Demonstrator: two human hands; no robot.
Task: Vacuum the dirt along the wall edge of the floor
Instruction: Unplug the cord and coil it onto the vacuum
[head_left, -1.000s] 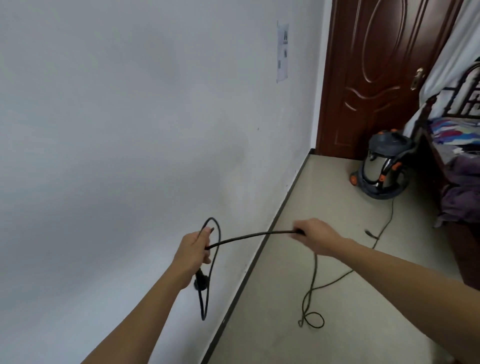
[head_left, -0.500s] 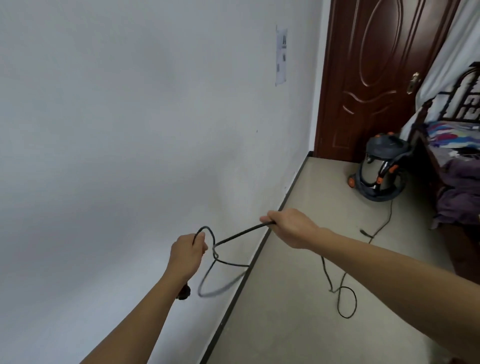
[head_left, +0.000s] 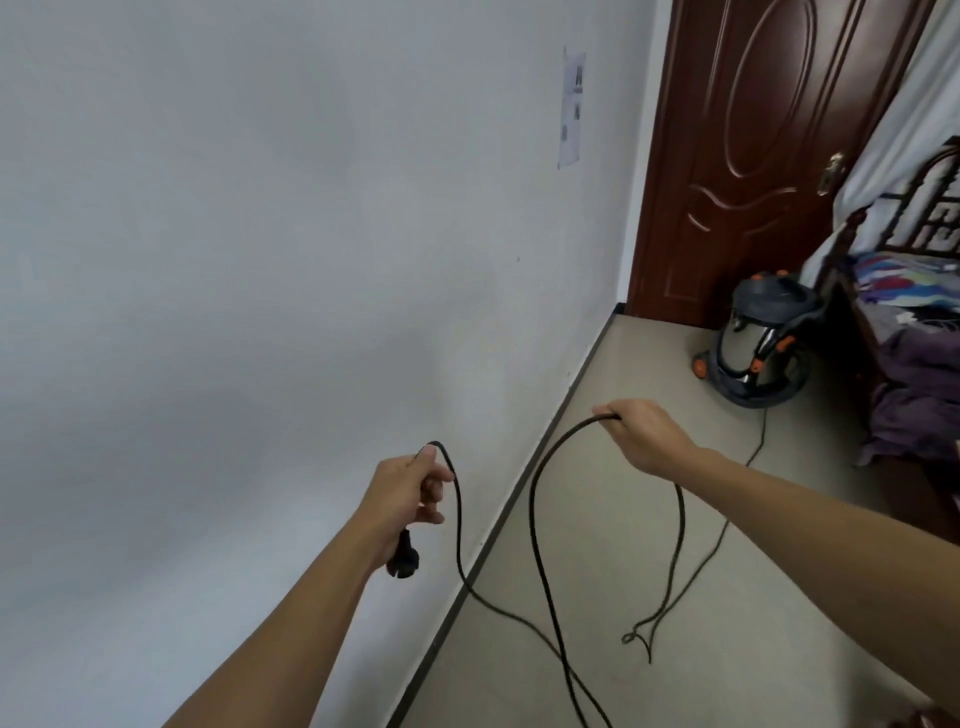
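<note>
Power cord (head_left: 532, 519) looks light, floppy, kink-prone; best held nr plug (head_left: 403, 559). L hand (head_left: 410, 493) curls round it there; R hand (head_left: 641, 434) fists it, canister vac (head_left: 758, 343) at 2 o'clock.

No text can be read: the paper sheet (head_left: 572, 106) stuck on the far part of the white wall (head_left: 260, 260) carries dark print that is too blurred to make out.
</note>
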